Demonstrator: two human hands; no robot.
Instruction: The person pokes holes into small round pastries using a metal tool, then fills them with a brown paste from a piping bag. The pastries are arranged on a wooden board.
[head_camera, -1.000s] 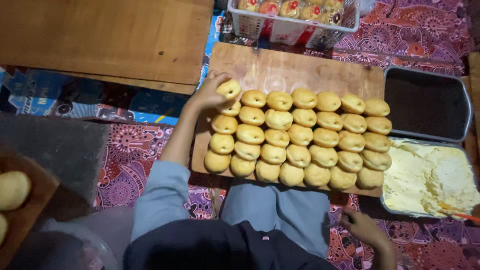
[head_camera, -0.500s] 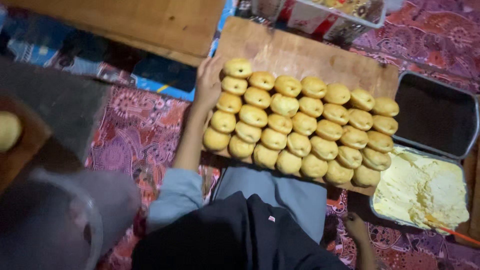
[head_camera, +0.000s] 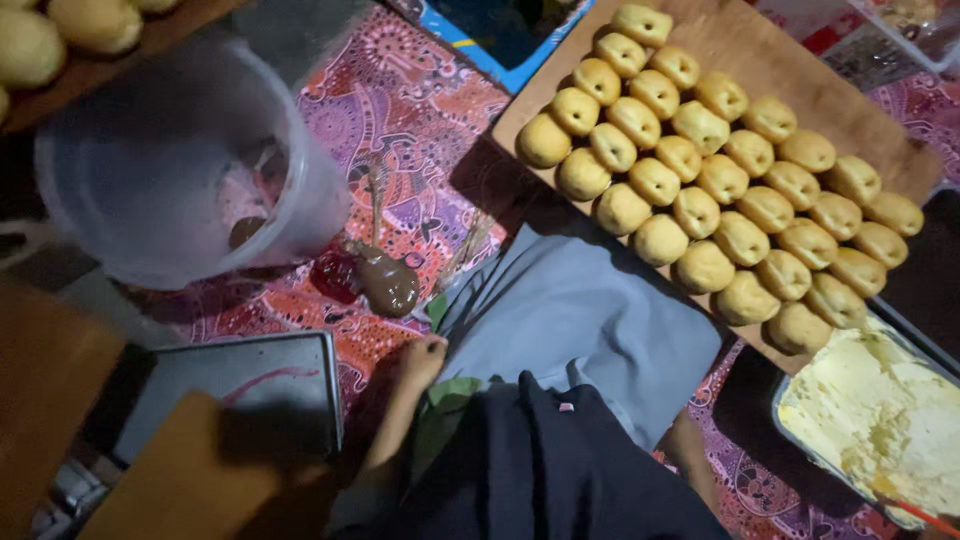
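Head view shows the left hand (head_camera: 415, 362) resting empty beside the metal tray (head_camera: 240, 395), right hand unseen; reach slowly, clear of the plastic tub (head_camera: 180, 160).

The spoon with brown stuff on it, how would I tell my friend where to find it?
Start at the big clear plastic bucket on the patterned mat. Just beside its bottom edge lies a spoon, next to a red blob. It is the only thing there coated in shiny brown paste, unlike the pale round buns on the wooden board.
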